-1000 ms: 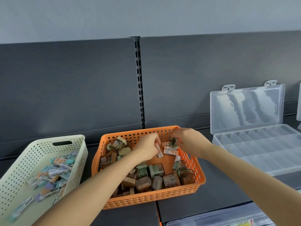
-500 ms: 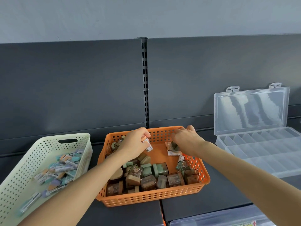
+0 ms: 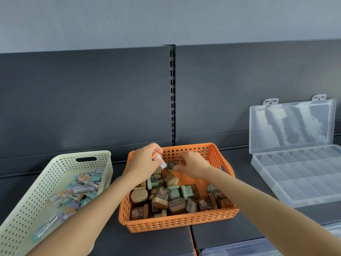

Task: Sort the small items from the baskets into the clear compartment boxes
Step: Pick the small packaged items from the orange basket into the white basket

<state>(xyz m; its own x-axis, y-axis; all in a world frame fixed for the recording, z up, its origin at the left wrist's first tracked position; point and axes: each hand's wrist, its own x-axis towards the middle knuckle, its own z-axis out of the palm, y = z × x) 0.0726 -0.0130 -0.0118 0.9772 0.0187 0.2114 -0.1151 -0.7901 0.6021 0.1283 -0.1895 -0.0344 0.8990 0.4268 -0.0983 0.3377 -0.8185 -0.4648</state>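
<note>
Two hands hover at the far end of the orange basket, left hand pinching an orange-capped item, right hand apparently pinching a green piece; a loose pinch could drop either on the carry to the clear compartment box right of it.

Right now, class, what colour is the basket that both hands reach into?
The basket is orange, shown best in the head view.

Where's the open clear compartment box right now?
Head view, far right: the clear compartment box lies open on the dark shelf, just right of the orange basket.
</note>
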